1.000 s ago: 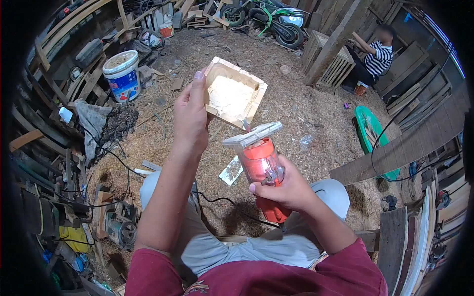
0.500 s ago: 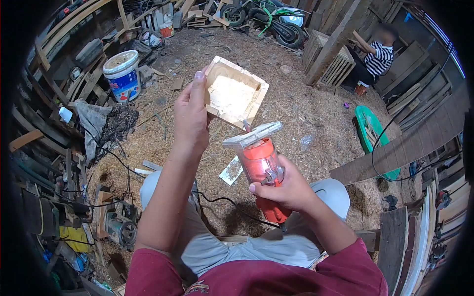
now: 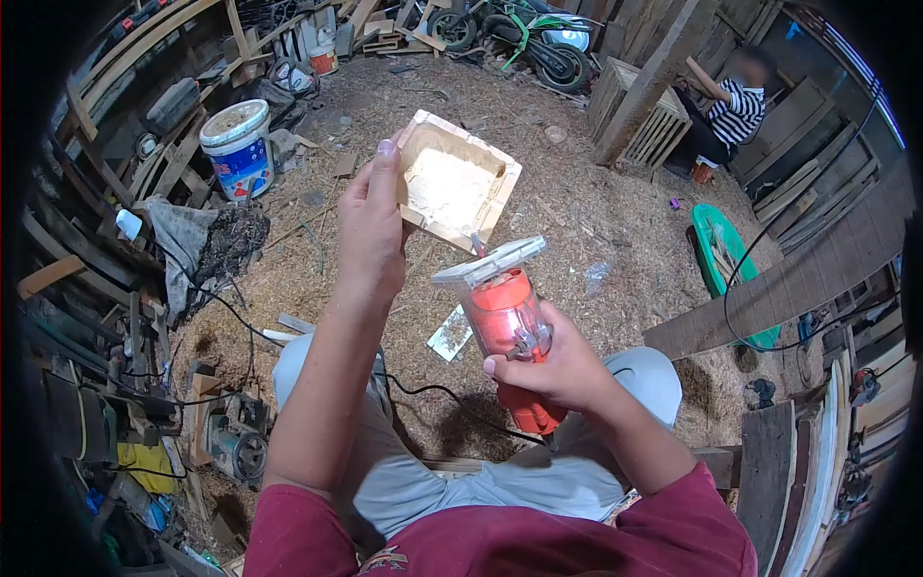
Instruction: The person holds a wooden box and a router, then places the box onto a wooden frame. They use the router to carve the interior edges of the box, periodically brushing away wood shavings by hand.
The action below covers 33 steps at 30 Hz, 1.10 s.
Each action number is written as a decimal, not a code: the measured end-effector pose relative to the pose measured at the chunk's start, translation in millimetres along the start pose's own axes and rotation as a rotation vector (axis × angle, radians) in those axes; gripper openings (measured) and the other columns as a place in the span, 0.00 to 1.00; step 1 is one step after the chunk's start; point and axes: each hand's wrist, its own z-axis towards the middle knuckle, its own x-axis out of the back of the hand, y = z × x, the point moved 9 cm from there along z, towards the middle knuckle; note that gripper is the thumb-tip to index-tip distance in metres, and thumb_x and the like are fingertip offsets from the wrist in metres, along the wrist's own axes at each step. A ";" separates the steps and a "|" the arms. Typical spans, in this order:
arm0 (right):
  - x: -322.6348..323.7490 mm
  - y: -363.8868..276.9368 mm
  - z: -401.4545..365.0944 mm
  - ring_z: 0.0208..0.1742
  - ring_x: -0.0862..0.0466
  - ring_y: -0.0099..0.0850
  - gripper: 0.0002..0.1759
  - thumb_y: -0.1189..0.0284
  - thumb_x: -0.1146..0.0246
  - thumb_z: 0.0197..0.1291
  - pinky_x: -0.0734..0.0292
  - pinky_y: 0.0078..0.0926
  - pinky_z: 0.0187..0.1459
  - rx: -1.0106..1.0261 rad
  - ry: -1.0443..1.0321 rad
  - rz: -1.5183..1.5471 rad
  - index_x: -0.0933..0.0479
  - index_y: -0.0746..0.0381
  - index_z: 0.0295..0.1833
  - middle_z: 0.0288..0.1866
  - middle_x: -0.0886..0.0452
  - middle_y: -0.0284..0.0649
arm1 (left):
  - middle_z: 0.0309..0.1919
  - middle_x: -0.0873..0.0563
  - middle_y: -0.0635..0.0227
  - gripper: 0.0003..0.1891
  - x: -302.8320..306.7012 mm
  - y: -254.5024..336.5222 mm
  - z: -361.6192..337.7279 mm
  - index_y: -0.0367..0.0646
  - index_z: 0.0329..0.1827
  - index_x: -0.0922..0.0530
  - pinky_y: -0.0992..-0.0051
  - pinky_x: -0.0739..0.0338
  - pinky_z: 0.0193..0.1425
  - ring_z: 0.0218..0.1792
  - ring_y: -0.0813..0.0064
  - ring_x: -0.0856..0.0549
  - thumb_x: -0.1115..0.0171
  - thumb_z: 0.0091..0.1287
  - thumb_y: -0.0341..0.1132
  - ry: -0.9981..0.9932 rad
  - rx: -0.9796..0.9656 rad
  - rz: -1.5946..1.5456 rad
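My left hand [image 3: 373,207] grips a square wooden tray [image 3: 452,188] by its left side, thumb along the rim. The tray is tilted so its hollowed inside faces me, and pale wood dust covers its bottom. My right hand [image 3: 553,370] is wrapped round the body of a red trim router [image 3: 510,317] with a clear base. Its bit points up and away from me, right at the tray's lower edge. A black cord [image 3: 461,399] runs from the router's lower end past my legs.
Wood shavings cover the floor [image 3: 317,240]. A paint bucket [image 3: 236,149] stands to the left. A long plank [image 3: 769,274] and a green basin [image 3: 716,245] lie right. Beyond a wooden post [image 3: 659,82] sits a person [image 3: 735,111] in a striped shirt. A motorbike [image 3: 538,38] stands behind.
The tray and the router have shifted very slightly left. Both hands keep their hold.
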 end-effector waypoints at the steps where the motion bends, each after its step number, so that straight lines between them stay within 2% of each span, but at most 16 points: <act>1: 0.4 0.4 0.2 0.51 0.14 0.23 0.40 0.64 0.16 0.58 0.17 0.28 0.55 -0.004 0.001 -0.008 0.29 0.66 0.68 0.53 0.15 0.37 | 0.50 0.09 0.62 0.24 -1.2 0.7 -0.7 0.34 0.64 0.19 0.74 0.09 0.50 0.47 0.76 0.07 0.44 0.87 0.50 -0.005 -0.001 -0.006; 17: -3.1 -1.6 0.3 0.51 0.14 0.24 0.40 0.65 0.16 0.57 0.17 0.29 0.55 -0.022 -0.005 0.009 0.29 0.65 0.69 0.53 0.15 0.36 | 0.50 0.09 0.63 0.24 2.0 1.4 0.0 0.35 0.62 0.18 0.74 0.09 0.49 0.46 0.76 0.07 0.43 0.86 0.51 0.009 -0.003 -0.021; 33: -3.5 1.9 2.0 0.52 0.14 0.24 0.40 0.64 0.16 0.57 0.17 0.29 0.56 -0.006 0.000 0.009 0.29 0.66 0.68 0.53 0.15 0.36 | 0.50 0.08 0.63 0.24 -1.1 4.6 -1.3 0.34 0.65 0.18 0.75 0.09 0.48 0.46 0.77 0.07 0.43 0.86 0.50 -0.010 -0.012 -0.005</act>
